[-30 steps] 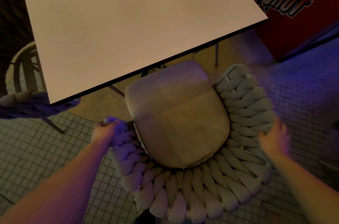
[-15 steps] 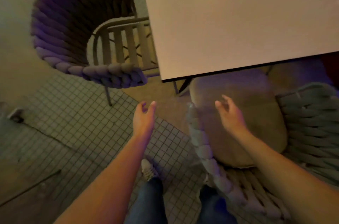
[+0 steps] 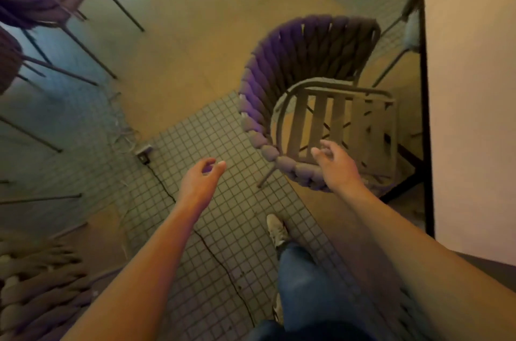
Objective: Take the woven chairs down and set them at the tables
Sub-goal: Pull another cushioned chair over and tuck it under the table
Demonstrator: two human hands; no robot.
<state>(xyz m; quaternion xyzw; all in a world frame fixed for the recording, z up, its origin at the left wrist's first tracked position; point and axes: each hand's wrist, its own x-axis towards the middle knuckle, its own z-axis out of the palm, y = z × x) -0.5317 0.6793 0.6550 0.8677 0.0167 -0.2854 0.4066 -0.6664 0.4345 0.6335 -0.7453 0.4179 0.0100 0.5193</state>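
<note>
A woven chair (image 3: 282, 67) with a thick braided back and a bare slatted seat (image 3: 337, 128) stands upright on the floor beside the white table (image 3: 472, 106) at the right. My right hand (image 3: 336, 165) hovers over the chair's near braided arm, fingers spread, holding nothing. My left hand (image 3: 202, 180) hangs over the tiled floor to the left of the chair, fingers loosely curled and apart, empty. Whether the right hand touches the braid is unclear.
More chairs (image 3: 36, 3) with thin metal legs stand at the top left. Another braided chair edge (image 3: 36, 282) shows at the bottom left. A black cable (image 3: 212, 254) and a floor socket (image 3: 143, 153) lie on the tiles near my feet.
I let go of the cushioned chair at the table and turned left. The cushionless chair is now in front of me, and my right hand has reached over its arm.
</note>
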